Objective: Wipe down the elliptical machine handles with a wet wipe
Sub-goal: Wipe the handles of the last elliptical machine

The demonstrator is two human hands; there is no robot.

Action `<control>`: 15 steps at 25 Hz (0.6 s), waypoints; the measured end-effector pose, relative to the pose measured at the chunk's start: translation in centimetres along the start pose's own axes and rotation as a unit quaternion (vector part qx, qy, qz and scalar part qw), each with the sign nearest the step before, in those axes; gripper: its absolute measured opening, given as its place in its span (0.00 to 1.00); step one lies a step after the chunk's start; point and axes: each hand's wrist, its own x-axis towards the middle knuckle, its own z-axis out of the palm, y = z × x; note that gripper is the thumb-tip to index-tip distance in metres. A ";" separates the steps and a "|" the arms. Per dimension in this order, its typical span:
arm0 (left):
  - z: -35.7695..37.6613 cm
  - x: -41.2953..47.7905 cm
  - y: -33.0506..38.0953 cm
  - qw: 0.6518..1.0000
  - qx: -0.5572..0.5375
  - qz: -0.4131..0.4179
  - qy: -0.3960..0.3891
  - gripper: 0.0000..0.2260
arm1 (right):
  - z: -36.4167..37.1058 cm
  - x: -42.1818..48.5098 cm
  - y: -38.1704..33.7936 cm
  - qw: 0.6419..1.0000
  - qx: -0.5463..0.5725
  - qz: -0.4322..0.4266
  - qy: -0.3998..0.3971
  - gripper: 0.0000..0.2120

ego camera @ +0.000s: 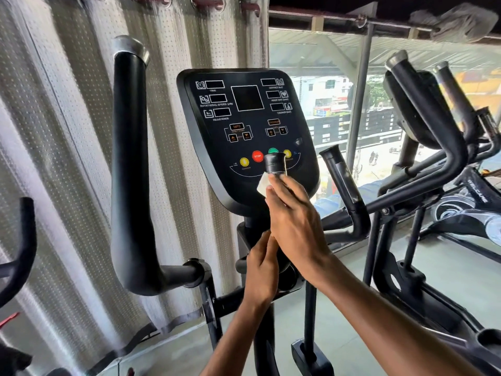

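Observation:
A short black handle point(275, 164) of the elliptical rises in front of the console point(244, 126). My right hand point(295, 221) wraps around this handle just below its capped top, pressing a white wet wipe point(262, 185) against it. The wipe peeks out at the left of my fingers. My left hand point(261, 270) grips the same handle lower down, near its base. A matching short handle point(343, 183) stands to the right, untouched. The tall left swing handle point(127, 164) and the tall right one point(425, 104) rise on either side.
A perforated curtain point(67, 158) hangs behind the machine on the left. A window point(339, 104) with a metal post is at the right. Another exercise machine point(461, 207) stands close on the right, and a dark handlebar point(21, 240) juts in at the left edge.

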 end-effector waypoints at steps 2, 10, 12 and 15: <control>-0.3 0.1 -0.2 1.000 0.000 0.005 -0.009 0.14 | -0.5 0.3 0.5 0.996 0.041 0.055 0.058 0.11; -1.2 -0.8 -0.7 0.999 0.043 0.013 -0.011 0.16 | -2.1 -3.3 0.7 0.981 0.143 0.114 0.066 0.07; -1.5 -1.1 -0.9 0.997 0.068 0.015 -0.015 0.16 | -2.1 -3.1 1.7 0.973 0.154 0.161 0.060 0.11; -1.9 -1.7 -0.8 0.993 0.108 0.025 -0.028 0.14 | -2.5 -4.9 1.4 0.974 0.184 0.123 0.043 0.14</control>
